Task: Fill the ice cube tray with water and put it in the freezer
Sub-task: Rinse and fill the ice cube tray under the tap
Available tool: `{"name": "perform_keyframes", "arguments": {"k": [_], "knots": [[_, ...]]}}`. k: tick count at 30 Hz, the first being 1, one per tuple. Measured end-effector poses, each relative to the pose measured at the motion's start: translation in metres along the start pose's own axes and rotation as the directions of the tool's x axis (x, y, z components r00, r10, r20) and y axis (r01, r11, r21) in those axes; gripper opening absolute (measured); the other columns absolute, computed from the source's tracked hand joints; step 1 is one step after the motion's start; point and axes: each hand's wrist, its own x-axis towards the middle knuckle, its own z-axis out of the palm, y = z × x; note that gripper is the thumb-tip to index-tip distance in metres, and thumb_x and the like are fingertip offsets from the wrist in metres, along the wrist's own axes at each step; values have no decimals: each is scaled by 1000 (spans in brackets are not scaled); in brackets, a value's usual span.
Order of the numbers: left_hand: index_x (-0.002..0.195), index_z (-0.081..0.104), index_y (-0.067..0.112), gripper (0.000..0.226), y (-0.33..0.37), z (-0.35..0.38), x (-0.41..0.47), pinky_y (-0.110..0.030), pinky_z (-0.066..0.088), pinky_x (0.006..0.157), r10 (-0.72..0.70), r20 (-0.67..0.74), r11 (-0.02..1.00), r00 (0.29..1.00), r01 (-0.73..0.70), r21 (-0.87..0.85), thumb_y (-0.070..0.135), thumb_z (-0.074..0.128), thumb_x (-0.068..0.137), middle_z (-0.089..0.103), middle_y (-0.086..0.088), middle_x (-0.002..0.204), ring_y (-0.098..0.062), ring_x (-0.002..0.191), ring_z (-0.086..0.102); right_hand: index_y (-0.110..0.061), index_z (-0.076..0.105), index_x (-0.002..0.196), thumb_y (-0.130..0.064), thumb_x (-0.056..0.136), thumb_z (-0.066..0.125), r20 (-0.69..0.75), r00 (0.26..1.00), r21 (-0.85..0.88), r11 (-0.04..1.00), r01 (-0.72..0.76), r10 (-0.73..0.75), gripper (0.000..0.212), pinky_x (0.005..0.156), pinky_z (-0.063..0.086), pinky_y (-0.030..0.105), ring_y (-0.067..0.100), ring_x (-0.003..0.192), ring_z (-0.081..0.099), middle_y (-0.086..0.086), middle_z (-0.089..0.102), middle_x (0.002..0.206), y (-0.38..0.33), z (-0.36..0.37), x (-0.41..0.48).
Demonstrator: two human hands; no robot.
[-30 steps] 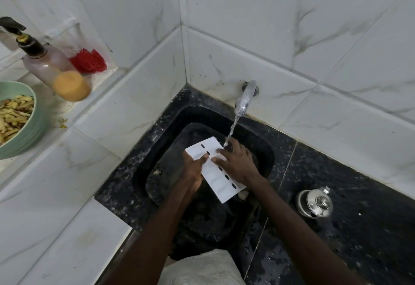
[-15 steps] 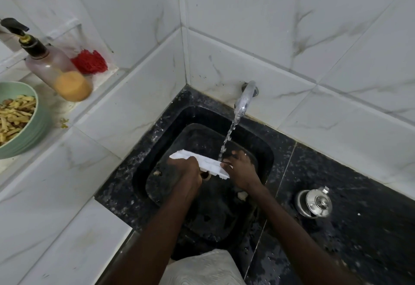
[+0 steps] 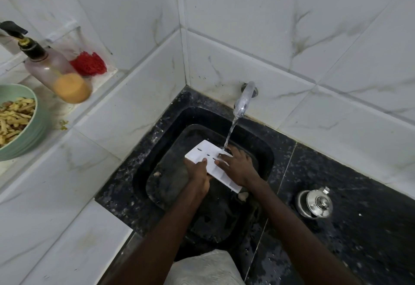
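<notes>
White tray (image 3: 203,153) sat tilted over the black sink (image 3: 266,156), right under the tap (image 3: 243,99). Its stream of water (image 3: 230,133) struck the tray's far edge beside the fingertips of the right hand (image 3: 239,168), which lay on top, fingers spread flat. Meanwhile the left hand (image 3: 198,175) gripped the near-left edge, thumb on top, fingers curled beneath. Off right, a lidded steel pot (image 3: 315,203) stood on the dark worktop (image 3: 359,228).

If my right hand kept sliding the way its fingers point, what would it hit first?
The right hand rests on the tray, fingers pointing up-left. Going on, it would probably slide off the tray's far end and meet the sink wall; depth is unclear.
</notes>
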Motion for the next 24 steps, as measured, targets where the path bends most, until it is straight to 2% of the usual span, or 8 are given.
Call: {"name": "perform_keyframes", "arguments": {"k": [2,4,8,13,16,19,21,24], "knots": [[154,33,20,60,2,2,-6,-62,57,89,49,31,999,998,-49,-3,1,54,100,58,-18,142,-40,122,63,-40,53,147,-65,103,35,-10,1000,12,1000,9,-9,53,122,14,53,31,151,21,2,18,169,-4,0,-1],[149,39,16,55,8,2,-7,-59,59,89,86,31,996,996,-86,-1,-3,54,99,61,-18,138,-40,119,65,-41,56,145,-66,102,37,-18,1000,43,999,25,-24,53,123,11,53,30,152,19,0,16,170,-5,-1,-3],[148,43,17,52,14,0,-7,-42,64,65,64,38,998,997,-64,15,-1,55,101,65,-16,134,-38,115,68,-42,63,136,-64,104,35,-106,991,-51,996,73,-78,48,124,12,57,30,152,23,0,22,168,1,-8,-4],[146,41,16,50,13,2,-11,-50,62,75,82,100,995,992,-87,52,1,55,101,62,-20,137,-42,119,65,-34,60,141,-69,101,34,-139,990,-79,997,22,-32,58,125,10,60,31,154,17,3,14,171,-7,-11,1],[138,44,16,45,21,2,-14,-43,64,67,140,65,989,988,-142,33,-6,53,100,66,-15,128,-32,103,71,-42,57,143,-72,99,35,-70,995,-2,998,64,-64,57,125,6,57,28,156,12,2,11,172,-9,-7,1],[135,43,18,47,22,1,-17,-35,60,58,179,59,982,982,-182,41,-12,51,99,67,-8,116,-23,91,71,-46,63,135,-68,101,36,-112,990,-21,996,88,-89,49,125,6,59,28,155,14,1,15,171,-1,-14,-2],[137,44,17,47,19,2,-17,-41,63,64,160,66,984,985,-164,67,-9,53,99,67,-11,121,-28,99,71,-41,67,130,-62,104,37,-154,986,-81,995,59,-71,45,125,8,60,29,154,17,1,17,170,2,-17,-1],[141,44,17,49,16,6,-16,-45,64,73,145,83,988,986,-149,46,-8,53,99,66,-13,128,-30,106,70,-36,63,136,-68,101,36,-177,984,-76,997,12,-25,54,125,11,61,30,154,17,2,15,171,-1,-15,1]]}}
